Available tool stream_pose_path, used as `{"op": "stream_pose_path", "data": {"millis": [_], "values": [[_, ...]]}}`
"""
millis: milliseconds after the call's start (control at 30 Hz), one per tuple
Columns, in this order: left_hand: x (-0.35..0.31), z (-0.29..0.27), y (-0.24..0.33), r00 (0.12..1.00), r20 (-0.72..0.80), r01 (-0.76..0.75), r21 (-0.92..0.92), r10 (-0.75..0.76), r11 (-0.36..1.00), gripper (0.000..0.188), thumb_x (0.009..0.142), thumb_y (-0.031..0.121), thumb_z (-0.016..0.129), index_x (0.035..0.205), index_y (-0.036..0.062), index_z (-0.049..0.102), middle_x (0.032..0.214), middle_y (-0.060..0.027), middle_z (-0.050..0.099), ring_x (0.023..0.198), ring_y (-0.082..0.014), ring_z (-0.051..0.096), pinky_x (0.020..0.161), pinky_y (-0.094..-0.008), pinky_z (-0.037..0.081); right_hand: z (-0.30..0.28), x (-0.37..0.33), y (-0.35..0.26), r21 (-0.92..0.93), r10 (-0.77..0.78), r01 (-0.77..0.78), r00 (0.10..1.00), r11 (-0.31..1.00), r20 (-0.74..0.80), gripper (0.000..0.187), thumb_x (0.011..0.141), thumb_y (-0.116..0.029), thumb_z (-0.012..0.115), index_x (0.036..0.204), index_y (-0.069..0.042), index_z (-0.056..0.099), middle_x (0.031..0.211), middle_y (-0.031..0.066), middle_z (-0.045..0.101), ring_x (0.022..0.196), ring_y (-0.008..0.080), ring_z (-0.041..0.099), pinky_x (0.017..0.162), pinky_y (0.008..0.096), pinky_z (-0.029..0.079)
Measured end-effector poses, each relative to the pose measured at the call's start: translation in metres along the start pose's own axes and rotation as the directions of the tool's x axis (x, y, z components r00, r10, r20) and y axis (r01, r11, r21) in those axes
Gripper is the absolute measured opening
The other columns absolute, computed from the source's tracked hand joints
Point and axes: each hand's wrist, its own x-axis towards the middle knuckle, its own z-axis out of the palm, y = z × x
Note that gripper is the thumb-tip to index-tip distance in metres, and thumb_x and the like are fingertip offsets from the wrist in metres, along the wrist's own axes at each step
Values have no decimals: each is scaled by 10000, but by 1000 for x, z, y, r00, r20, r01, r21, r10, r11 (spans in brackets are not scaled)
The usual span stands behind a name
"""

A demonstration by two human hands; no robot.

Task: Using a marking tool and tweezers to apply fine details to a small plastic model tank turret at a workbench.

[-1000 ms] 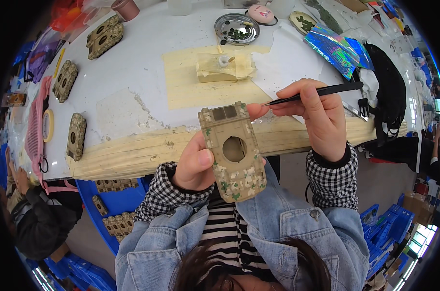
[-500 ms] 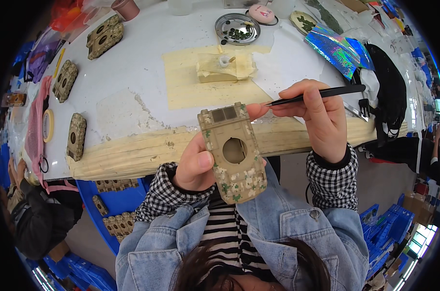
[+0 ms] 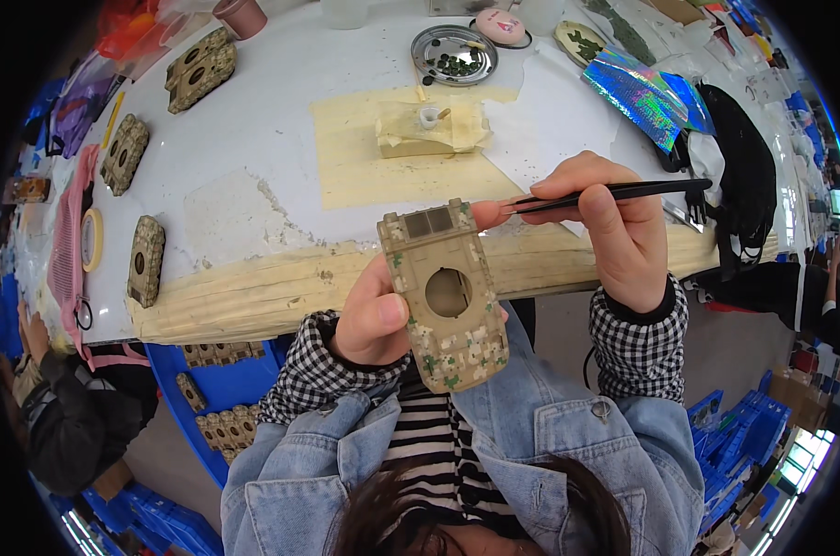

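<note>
The left hand [image 3: 374,320] grips a tan toy tank body [image 3: 450,343], up in the air by the near edge of the tabletop [image 3: 290,102]. The right hand [image 3: 628,236] pinches black tweezers [image 3: 624,190], tips right by a left fingertip. Past the pale edge strip [image 3: 244,295], a wrapped block [image 3: 406,139] sits on a yellow sheet [image 3: 346,181]. Wide white room lies between it and the small tanks [image 3: 145,264] on the left. Farther back is a round plate [image 3: 487,74] with green bits.

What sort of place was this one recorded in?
Probably a model-making workshop or small factory floor: the left hand holds a camouflaged model vehicle hull, several similar hulls lie on the white worktable, and more sit in a blue tray below its edge.
</note>
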Motion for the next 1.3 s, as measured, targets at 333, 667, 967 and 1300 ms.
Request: {"op": "stream_pose_path", "data": {"millis": [333,667,967,1300], "values": [[3,6,-1,996,-83,-25,82,32,996,1005,711,550,628,1398,-39,193,1448,-245,186,960,-266,574,773,-367,509,0,-1,1,-82,-105,102,994,991,-38,241,923,-166,515,985,45,614,916,110,608,849,183,612,736,276,509],[2,2,-1,999,-5,-33,0,33,999,960,745,477,640,1404,-35,166,1476,-189,149,1257,-256,389,942,-401,442,1,-4,-17,-542,-242,256,965,801,98,371,876,-328,564,941,31,634,906,152,657,800,224,599,723,311,461],[2,3,3,1000,10,3,4,-3,1000,961,747,483,634,1404,-38,165,1478,-190,146,1245,-252,403,942,-400,442,-2,0,-11,-421,-201,219,976,880,85,354,894,-300,532,938,38,630,898,134,656,804,204,580,723,308,447],[2,1,1,1000,15,-22,1,22,1000,967,752,488,630,1405,-42,153,1483,-186,132,1227,-252,423,939,-403,443,-1,1,-12,-393,-183,204,979,896,89,345,894,-286,530,946,40,630,867,127,647,798,198,572,722,302,434]]}}
